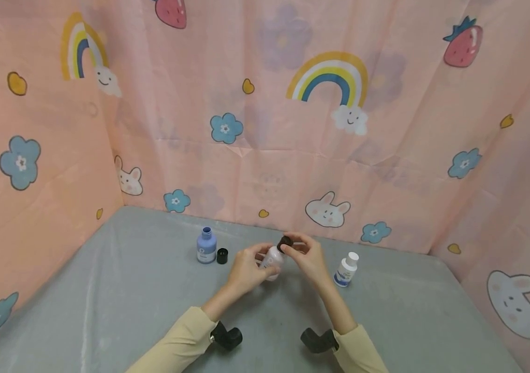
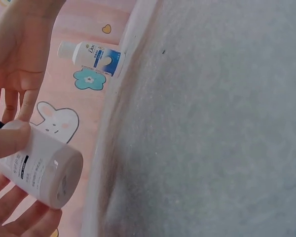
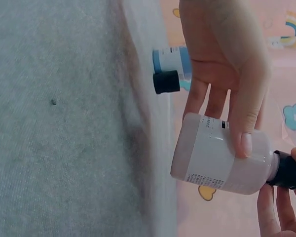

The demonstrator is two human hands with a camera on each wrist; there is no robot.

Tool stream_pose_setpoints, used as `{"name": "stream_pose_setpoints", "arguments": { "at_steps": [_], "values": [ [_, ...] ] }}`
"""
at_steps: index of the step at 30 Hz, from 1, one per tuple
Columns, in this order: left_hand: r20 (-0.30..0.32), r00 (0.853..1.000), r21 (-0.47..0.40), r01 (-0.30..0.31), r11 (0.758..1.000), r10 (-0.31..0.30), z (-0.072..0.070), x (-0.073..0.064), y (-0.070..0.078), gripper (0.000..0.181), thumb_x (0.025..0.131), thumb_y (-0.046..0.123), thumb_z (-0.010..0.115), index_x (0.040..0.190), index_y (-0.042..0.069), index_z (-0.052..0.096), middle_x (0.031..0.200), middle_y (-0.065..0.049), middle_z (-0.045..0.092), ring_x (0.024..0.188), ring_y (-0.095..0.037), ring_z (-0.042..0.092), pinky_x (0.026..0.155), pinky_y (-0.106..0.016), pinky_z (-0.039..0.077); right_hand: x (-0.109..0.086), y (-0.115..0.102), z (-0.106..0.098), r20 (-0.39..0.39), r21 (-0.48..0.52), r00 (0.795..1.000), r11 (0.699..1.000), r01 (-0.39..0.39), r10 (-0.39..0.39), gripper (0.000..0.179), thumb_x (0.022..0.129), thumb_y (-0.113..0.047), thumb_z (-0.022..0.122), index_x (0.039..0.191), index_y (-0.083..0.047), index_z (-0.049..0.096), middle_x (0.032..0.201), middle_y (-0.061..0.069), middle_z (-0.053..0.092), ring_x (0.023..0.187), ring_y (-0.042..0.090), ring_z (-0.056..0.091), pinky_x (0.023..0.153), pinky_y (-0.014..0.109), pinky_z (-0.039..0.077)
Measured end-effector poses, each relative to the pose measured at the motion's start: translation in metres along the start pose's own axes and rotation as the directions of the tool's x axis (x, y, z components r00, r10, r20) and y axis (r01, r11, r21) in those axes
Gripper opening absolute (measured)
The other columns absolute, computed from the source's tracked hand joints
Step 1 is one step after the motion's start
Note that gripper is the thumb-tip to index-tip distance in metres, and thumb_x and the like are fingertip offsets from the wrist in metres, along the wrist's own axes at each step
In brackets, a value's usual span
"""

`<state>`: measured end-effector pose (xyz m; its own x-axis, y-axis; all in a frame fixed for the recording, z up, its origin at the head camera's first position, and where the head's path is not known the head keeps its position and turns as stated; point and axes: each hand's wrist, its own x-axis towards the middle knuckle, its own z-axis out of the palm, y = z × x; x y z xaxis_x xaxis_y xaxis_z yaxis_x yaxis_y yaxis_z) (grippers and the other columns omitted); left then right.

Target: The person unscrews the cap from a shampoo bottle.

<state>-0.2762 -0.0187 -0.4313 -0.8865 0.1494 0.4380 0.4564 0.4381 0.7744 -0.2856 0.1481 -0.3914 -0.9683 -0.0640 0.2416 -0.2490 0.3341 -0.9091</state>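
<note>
Left hand [image 1: 245, 270] grips the tilted pale-pink plastic bottle [image 1: 273, 257] above the grey table [image 1: 144, 290], right hand [image 1: 310, 258] pinches its round black cap [image 1: 284, 242]; a loose left grip could let the bottle slip!

Blue bottle [image 1: 206, 248], black cap [image 1: 222, 257] beside it, white bottle [image 1: 347, 269], gray table [image 1: 134, 290], pink curtain [image 1: 274, 160]
</note>
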Motion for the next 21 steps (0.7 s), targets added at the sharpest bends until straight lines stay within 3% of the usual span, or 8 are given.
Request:
{"name": "stream_pose_setpoints", "arguments": {
  "at_steps": [6, 11, 17, 21],
  "values": [
    [0.075, 0.997, -0.058, -0.008, 0.998, 0.012, -0.0005, 0.0004, -0.0011, 0.051, 0.08, 0.021, 0.078, 0.123, 0.001, 0.061, 0.111, -0.015, 0.069, 0.088, -0.026, 0.069, 0.069, -0.029, 0.056, 0.0002, -0.0012, -0.0013, 0.006, 0.006, 1.0, 1.0, 0.008, -0.008, 0.034, 0.087, -0.006, 0.067, 0.121, -0.004, 0.063, 0.122, 0.016, 0.064, 0.103, 0.028, 0.064, 0.081, 0.026, 0.051],
    [0.083, 0.997, -0.062, 0.0, 0.998, 0.005, -0.0009, 0.0012, 0.0011, 0.051, 0.081, 0.021, 0.076, 0.124, 0.001, 0.06, 0.111, -0.015, 0.069, 0.088, -0.025, 0.069, 0.07, -0.029, 0.056, 0.0007, -0.0007, -0.0014, 0.007, 0.033, 1.0, 0.999, 0.025, -0.025, 0.033, 0.088, -0.001, 0.063, 0.121, -0.001, 0.062, 0.123, 0.017, 0.064, 0.109, 0.031, 0.063, 0.084, 0.019, 0.048],
    [-0.004, 1.0, -0.035, 0.013, 0.999, -0.013, -0.0012, 0.0008, 0.0047, 0.051, 0.076, 0.021, 0.08, 0.12, 0.002, 0.063, 0.105, -0.015, 0.071, 0.087, -0.026, 0.069, 0.071, -0.033, 0.057, -0.0002, -0.0022, 0.0004, 0.02, 0.045, 0.999, 0.999, 0.028, -0.028, 0.037, 0.088, -0.004, 0.065, 0.124, -0.003, 0.059, 0.123, 0.017, 0.063, 0.11, 0.03, 0.062, 0.094, 0.035, 0.051],
    [-0.09, 0.996, 0.077, 0.027, 0.997, -0.02, -0.0017, 0.0008, 0.006, 0.051, 0.071, 0.025, 0.084, 0.116, 0.009, 0.066, 0.103, -0.009, 0.072, 0.086, -0.022, 0.069, 0.07, -0.034, 0.055, -0.0002, -0.0033, 0.002, -0.008, 0.045, 1.0, 0.999, 0.011, -0.011, 0.038, 0.088, -0.009, 0.067, 0.125, -0.003, 0.058, 0.122, 0.017, 0.063, 0.108, 0.03, 0.061, 0.089, 0.035, 0.052]
  ]
}}
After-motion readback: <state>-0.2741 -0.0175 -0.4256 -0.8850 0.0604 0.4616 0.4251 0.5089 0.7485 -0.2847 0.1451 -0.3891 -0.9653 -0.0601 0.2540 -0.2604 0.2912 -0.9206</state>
